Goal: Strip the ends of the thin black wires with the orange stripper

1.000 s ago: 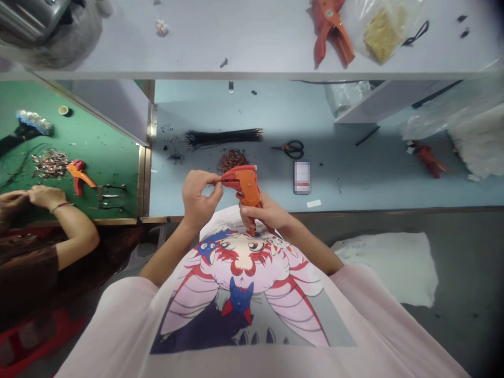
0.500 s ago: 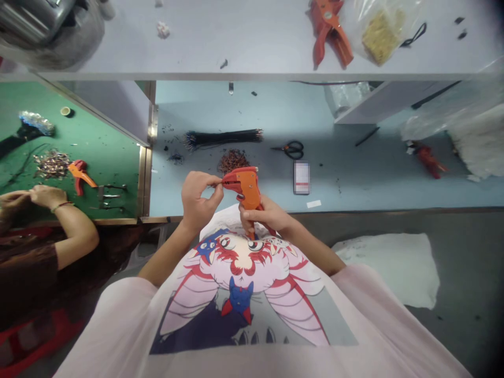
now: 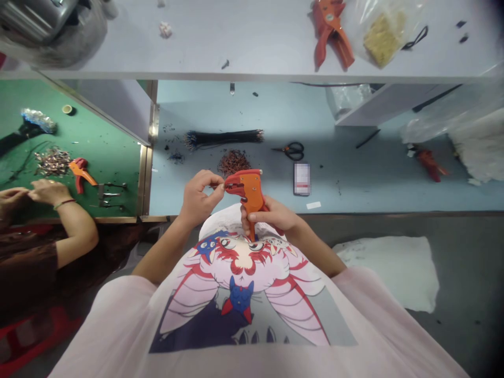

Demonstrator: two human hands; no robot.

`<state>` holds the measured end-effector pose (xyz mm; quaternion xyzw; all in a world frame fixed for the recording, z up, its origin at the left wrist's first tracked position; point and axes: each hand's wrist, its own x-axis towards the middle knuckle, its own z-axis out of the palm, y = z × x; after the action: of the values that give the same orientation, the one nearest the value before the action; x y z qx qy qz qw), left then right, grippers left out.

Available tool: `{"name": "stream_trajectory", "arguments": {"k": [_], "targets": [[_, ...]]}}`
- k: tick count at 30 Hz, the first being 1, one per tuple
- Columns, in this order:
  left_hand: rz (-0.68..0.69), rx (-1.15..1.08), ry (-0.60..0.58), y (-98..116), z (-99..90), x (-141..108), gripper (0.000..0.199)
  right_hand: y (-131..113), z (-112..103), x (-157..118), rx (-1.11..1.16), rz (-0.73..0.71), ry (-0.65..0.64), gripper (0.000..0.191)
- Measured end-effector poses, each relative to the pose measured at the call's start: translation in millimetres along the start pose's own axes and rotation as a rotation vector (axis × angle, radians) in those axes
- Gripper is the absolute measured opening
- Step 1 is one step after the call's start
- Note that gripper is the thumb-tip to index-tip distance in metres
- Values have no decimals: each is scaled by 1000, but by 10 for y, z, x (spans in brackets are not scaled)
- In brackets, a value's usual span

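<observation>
An orange wire stripper [image 3: 251, 197] is being clenched by the right hand [image 3: 270, 216], a thin wire [image 3: 216, 185] being pinched by the left hand [image 3: 200, 197]. Scissors [image 3: 293, 150] are lying at one o'clock.

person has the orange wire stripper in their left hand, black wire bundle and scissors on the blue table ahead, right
No, the head view shows the orange wire stripper in the right hand, not the left; the black wire bundle and scissors on the blue table ahead are correct.

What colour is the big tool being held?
The wire stripper is orange with a red front, best seen in the head view.
</observation>
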<state>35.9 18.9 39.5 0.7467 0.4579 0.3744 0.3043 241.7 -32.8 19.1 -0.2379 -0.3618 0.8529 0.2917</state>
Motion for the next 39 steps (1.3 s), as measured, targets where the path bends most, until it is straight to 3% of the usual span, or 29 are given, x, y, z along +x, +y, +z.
{"name": "stream_trajectory", "arguments": {"k": [22, 33, 39], "targets": [[89, 38, -61, -124, -9, 19, 10, 107, 69, 52, -51, 3, 129, 29], [56, -38, -99, -94, -72, 26, 12, 108, 97, 63, -166, -10, 93, 36], [133, 82, -151, -125, -134, 62, 12, 138, 116, 89, -145, -6, 104, 35]]}}
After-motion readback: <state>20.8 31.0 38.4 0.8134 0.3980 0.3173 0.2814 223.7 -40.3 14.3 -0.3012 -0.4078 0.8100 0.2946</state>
